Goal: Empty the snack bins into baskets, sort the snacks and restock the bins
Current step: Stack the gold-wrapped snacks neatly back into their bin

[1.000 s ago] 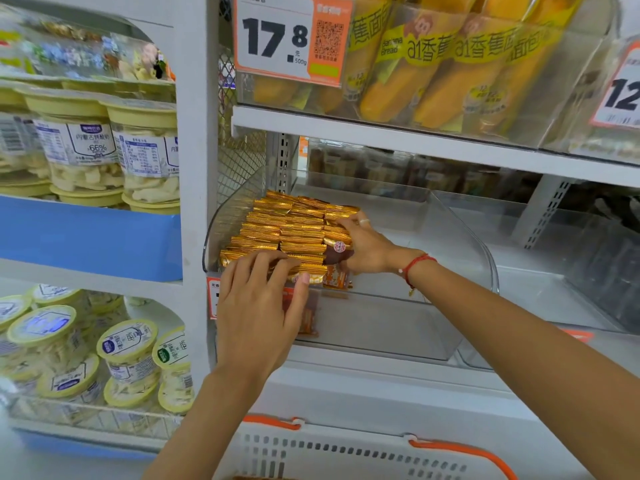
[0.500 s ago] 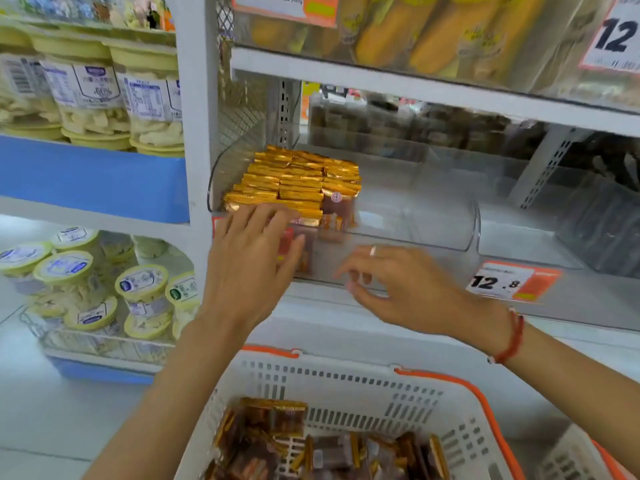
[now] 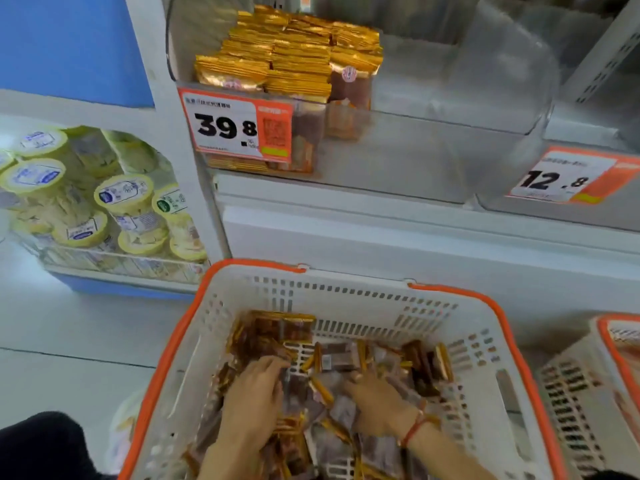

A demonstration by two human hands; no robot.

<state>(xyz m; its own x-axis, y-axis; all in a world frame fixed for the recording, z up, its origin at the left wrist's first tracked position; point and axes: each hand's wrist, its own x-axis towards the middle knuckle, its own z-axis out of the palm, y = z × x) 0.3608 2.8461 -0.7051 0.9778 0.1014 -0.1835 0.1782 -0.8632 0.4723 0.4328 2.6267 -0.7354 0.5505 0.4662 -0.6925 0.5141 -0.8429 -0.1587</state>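
Snacks [image 3: 332,358] in basket [image 3: 346,296] under both hands.

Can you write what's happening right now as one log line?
left hand and right hand: on snack packets | basket: holds packets | bin: gold packs stacked at its left end

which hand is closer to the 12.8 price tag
Right. The right hand lies in the basket below and left of the 12.8 price tag; the left hand lies farther left.

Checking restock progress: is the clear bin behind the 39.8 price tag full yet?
No: the clear bin holds gold packets only on its left side; the rest stands bare.
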